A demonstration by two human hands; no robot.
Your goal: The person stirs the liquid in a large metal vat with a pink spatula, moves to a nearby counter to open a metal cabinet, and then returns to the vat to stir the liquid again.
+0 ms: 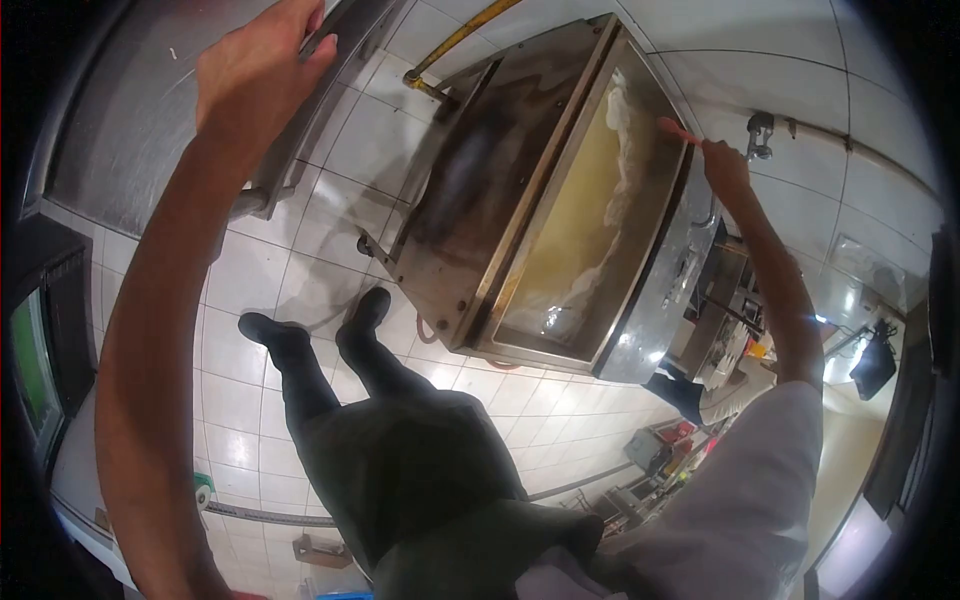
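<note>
My left hand (262,62) is at the top left, its fingers closed at the edge of a steel counter (125,110); what it grips, if anything, is partly cut off. On the right, my right hand (727,168) is wrapped round the handle of a red utensil (678,129). The utensil lies over the inner wall of a large rectangular metal vat (650,215). Inside the vat is yellowish liquid (575,205) with white foam (622,150) along one side.
A yellow pipe (465,38) runs behind the vat. A tap (760,135) is on the tiled wall. White floor tiles (235,390) surround my dark boots (285,340). Another person's leg (676,392) shows beyond the vat. A screen (38,365) is at the left.
</note>
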